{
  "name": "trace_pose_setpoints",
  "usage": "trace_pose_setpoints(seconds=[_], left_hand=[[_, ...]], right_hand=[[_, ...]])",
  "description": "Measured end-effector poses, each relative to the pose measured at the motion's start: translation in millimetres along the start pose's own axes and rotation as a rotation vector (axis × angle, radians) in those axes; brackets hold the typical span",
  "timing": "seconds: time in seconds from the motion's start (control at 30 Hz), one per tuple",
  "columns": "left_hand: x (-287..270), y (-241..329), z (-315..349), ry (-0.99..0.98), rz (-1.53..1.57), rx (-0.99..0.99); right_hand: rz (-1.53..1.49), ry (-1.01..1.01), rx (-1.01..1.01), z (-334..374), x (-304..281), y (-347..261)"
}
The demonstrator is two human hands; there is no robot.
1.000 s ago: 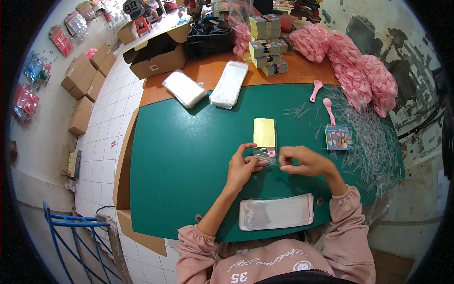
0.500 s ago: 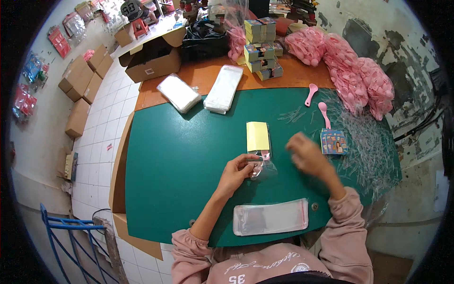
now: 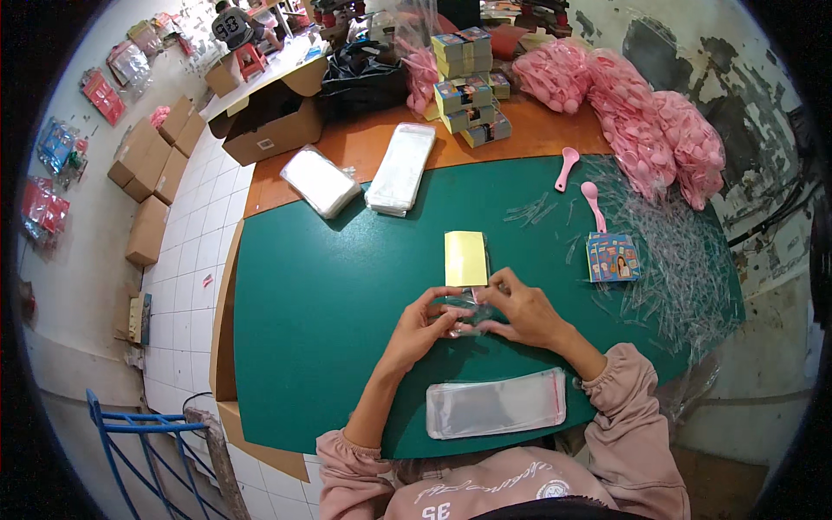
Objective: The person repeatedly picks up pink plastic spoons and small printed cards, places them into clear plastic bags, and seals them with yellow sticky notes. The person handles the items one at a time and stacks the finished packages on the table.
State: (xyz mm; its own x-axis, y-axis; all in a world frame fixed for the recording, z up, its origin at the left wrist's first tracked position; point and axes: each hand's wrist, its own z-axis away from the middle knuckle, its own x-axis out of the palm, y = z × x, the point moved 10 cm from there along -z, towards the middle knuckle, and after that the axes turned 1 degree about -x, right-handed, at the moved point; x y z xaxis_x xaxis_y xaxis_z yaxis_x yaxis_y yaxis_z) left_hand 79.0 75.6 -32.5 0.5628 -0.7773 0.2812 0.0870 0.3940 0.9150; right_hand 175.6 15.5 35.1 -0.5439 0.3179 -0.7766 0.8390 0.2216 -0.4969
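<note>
A clear plastic bag holding a yellow card (image 3: 466,258) lies mid-table, with its open-looking loose end toward me. My left hand (image 3: 419,328) pinches that loose clear end (image 3: 466,322) from the left, fingers closed on the film. From the right, my right hand (image 3: 527,314) grips the same end, its index finger and thumb bent around the plastic just below the card. A bit of pink shows through the film by the fingertips; its shape is mostly hidden.
Clear flat bags (image 3: 496,406) lie stacked before me. To the right are printed cards (image 3: 612,257), pink spoons (image 3: 566,168) and scattered clear strips (image 3: 676,269). White packs (image 3: 400,169), card stacks (image 3: 464,87), bagged pink spoons (image 3: 637,130) and an open carton (image 3: 277,130) stand farther back.
My right hand has moved left from beside the printed cards to the bag's near end and taken hold there. My left hand stays on the bag; the view has shifted slightly.
</note>
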Motion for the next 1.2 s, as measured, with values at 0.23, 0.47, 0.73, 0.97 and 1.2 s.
trace_pose_setpoints(seconds=[0.23,0.47,0.73,0.97,1.2], left_hand=[[-2.7,-0.4,1.8,0.03,-0.014,-0.005],[28.1,68.4,19.9,0.366,-1.115,0.658],[23.3,54.2,8.2,0.328,-1.186,0.745],[30.6,55.9,12.3,0.302,-1.193,0.775],[25.3,53.9,6.3,0.235,-1.073,0.721]], right_hand=[[-0.12,0.063,0.164,1.7,-11.7,15.7],[-0.118,0.195,-0.126,3.9,-21.1,-19.0],[-0.147,0.231,-0.297,5.8,-39.0,-54.5],[-0.162,0.076,-0.019,5.2,-13.3,-7.7],[-0.258,0.004,-0.011,4.1,-10.4,-4.0]])
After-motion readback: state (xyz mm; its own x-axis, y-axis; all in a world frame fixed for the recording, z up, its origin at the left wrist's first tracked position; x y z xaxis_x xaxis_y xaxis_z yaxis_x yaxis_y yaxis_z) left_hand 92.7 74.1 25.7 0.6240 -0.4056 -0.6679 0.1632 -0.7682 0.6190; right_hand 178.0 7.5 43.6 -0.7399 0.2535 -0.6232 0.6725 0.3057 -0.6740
